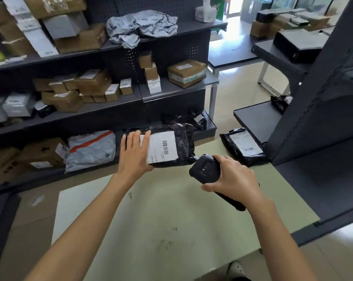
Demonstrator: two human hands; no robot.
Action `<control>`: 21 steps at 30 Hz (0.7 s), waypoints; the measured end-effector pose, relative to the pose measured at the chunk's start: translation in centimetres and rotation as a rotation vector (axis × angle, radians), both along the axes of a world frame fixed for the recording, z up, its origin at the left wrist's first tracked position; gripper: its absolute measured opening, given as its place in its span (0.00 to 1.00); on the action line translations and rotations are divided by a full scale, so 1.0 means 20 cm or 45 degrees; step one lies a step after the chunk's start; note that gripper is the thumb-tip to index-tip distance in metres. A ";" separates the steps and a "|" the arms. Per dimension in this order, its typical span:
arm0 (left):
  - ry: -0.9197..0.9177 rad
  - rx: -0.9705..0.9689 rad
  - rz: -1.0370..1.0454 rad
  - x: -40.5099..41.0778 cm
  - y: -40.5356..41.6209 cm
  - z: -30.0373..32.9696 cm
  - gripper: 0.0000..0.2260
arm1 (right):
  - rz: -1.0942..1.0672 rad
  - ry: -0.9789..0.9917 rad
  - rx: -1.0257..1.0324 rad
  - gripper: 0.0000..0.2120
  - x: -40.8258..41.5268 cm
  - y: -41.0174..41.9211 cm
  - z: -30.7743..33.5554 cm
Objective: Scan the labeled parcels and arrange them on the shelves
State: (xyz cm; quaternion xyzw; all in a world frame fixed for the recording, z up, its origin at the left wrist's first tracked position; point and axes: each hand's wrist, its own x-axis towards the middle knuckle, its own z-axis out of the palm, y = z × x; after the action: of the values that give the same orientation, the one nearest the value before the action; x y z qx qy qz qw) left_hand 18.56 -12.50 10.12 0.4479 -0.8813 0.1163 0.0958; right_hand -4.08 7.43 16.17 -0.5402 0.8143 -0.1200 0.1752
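My left hand (134,154) holds a black plastic parcel (181,142) by its left end, lifted over the far edge of the pale green table (161,220). Its white barcode label (162,147) faces up. My right hand (231,178) grips a black handheld scanner (206,169), whose head points at the parcel's near right corner. A second black parcel (242,145) with a white label lies on the table's far right corner.
Dark metal shelves (114,102) on the left carry cardboard boxes (186,73), grey mailers (141,27) and a blue-grey mailer (92,149) on the bottom level. Another shelf unit (313,118) rises at right. Black parcels (299,44) rest on a far table.
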 end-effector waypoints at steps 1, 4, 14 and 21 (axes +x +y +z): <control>-0.004 0.008 -0.020 -0.03 0.02 -0.01 0.51 | -0.019 -0.021 -0.020 0.36 -0.01 0.03 0.00; 0.001 0.049 -0.099 -0.15 0.10 -0.05 0.51 | -0.087 -0.066 -0.059 0.37 -0.05 0.13 -0.02; -0.076 0.118 -0.425 -0.77 0.51 -0.12 0.56 | -0.402 -0.117 -0.032 0.35 -0.43 0.72 -0.09; -0.134 0.173 -0.716 -1.42 1.12 -0.13 0.56 | -0.624 -0.183 -0.069 0.47 -0.80 1.38 -0.11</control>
State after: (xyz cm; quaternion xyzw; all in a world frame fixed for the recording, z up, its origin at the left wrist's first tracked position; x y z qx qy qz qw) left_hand -9.87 9.88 7.52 0.1850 -0.9803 0.0490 0.0481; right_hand -20.16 34.99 14.06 -0.3213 0.9028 -0.2189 0.1839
